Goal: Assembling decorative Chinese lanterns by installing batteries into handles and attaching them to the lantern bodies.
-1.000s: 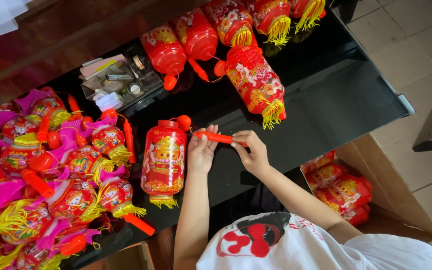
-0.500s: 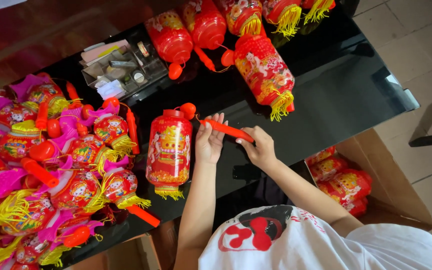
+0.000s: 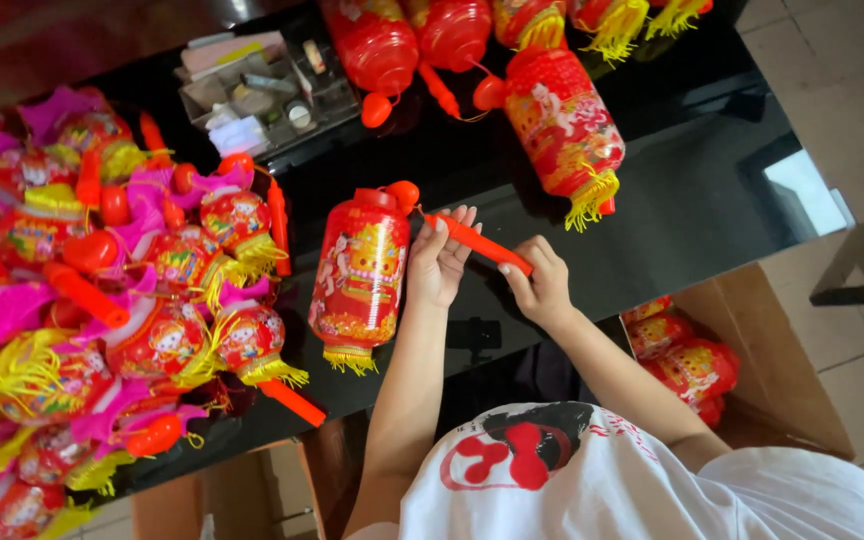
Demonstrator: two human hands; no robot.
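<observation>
My left hand (image 3: pixel 439 265) and my right hand (image 3: pixel 542 285) both hold a thin red stick (image 3: pixel 479 244) above the black table (image 3: pixel 692 190). The left fingers are at its upper end, the right fingers pinch its lower end. Just left of my left hand lies a red cylindrical lantern (image 3: pixel 360 270) with cartoon prints, a yellow fringe at its bottom and an orange ball (image 3: pixel 403 193) at its top, close to the stick's end.
A heap of red, pink and yellow lanterns (image 3: pixel 102 300) covers the table's left side. More red lanterns (image 3: pixel 562 120) lie at the far edge, beside a clear tray of small items (image 3: pixel 252 95). A cardboard box (image 3: pixel 752 370) with lanterns stands on the floor at right.
Both hands keep hold of the red stick beside the lantern. The stick tilts slightly more, and the view has shifted a little.
</observation>
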